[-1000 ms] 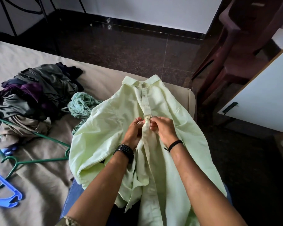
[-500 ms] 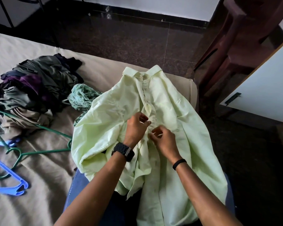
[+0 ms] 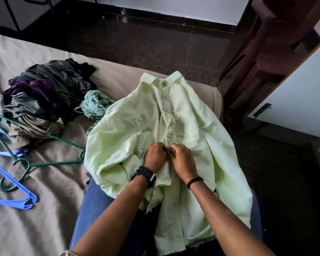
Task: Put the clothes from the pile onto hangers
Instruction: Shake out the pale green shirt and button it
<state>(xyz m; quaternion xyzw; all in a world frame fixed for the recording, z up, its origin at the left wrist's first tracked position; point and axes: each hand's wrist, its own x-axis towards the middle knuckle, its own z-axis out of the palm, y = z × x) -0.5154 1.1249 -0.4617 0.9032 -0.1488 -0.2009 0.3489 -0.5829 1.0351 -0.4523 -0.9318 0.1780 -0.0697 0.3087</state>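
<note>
A pale green shirt [image 3: 133, 122] lies front up over my lap and the bed's corner, collar pointing away from me. My left hand [image 3: 154, 157] and my right hand [image 3: 181, 157] meet at the button placket near the shirt's middle, each pinching the cloth with curled fingers. The buttons above my hands look fastened. A pile of dark clothes [image 3: 44, 93] sits on the bed to the left, with a teal patterned garment [image 3: 94, 104] beside it. Green hangers [image 3: 50, 163] and blue hangers [image 3: 13, 198] lie on the sheet at the left.
The bed has a brown sheet [image 3: 44, 209]. To the right stands a white cabinet door [image 3: 294, 106] with a black handle, and a dark red chair [image 3: 270, 43] behind it. Dark floor runs beyond the bed's edge.
Both hands have moved down the placket toward me, from the upper chest to the shirt's middle. More of the placket above them now lies closed.
</note>
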